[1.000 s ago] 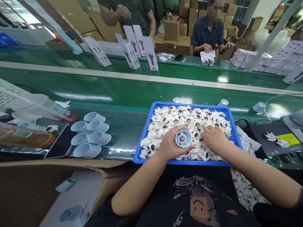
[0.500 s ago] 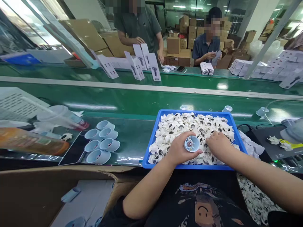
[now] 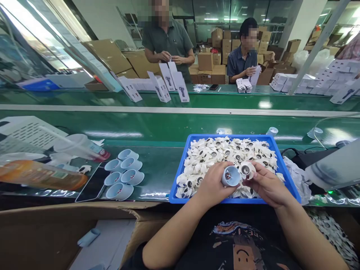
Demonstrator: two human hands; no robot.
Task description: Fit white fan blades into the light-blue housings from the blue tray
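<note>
My left hand [image 3: 215, 182] is wrapped round a light blue cup-shaped housing [image 3: 232, 180], its open end facing me, with small reddish parts and wires inside. Close beside it, my right hand [image 3: 267, 183] pinches a white fan impeller [image 3: 247, 170] with a dark round hub. Both hands are above the front part of a blue tray [image 3: 177, 165], which is heaped with more white impellers [image 3: 208, 153]. To the left, several blue housings [image 3: 131, 164] stand grouped on the green bench.
Left lie an orange-brown bottle [image 3: 45, 174], a plastic cup [image 3: 75, 146] and a dark flat panel [image 3: 91, 183]. An open cardboard box [image 3: 67, 210] is below. Right is a blurred pale cylinder [image 3: 334, 165]. Across the belt [image 3: 140, 123], two people handle white cartons [image 3: 168, 80].
My right hand has come up from the pile with a white impeller and moved left beside the housing. My left hand has tilted the housing slightly. The camera view has shifted a little.
</note>
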